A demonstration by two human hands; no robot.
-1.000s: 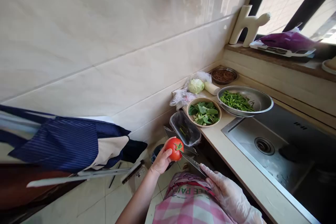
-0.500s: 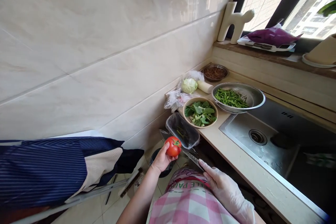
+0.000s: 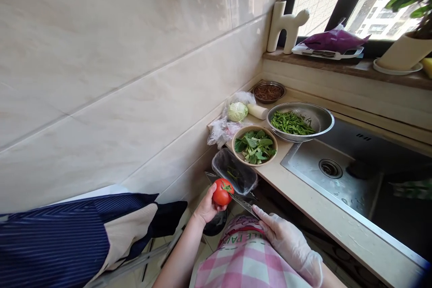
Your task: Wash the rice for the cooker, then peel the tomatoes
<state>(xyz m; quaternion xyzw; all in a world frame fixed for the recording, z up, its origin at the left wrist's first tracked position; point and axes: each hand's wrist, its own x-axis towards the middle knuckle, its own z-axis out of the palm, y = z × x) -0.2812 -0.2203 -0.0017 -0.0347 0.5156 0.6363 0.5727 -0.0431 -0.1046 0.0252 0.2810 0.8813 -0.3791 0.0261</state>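
Note:
My bare left hand (image 3: 206, 208) is closed around a red tomato (image 3: 221, 193), its green stem end turned up and to the right. In a clear glove, my right hand (image 3: 285, 236) grips a knife (image 3: 243, 203), with the index finger stretched along its upper part. The blade points up and left, and its tip end is at the tomato's stem; whether it has cut in, I cannot tell. Just beyond the tomato hangs a lined waste bin (image 3: 232, 172) at the counter's edge, with green scraps inside.
On the counter (image 3: 303, 198) are a basket of leafy greens (image 3: 255, 147), a steel bowl of green beans (image 3: 293, 122), a cabbage (image 3: 237, 111) and a bowl of brown shreds (image 3: 268, 92). The sink (image 3: 337, 189) lies right. Dark striped cloth (image 3: 60, 229) hangs at left.
The knife tip has come up against the tomato's stem, and the tomato has turned slightly. The view has shifted a little to the right.

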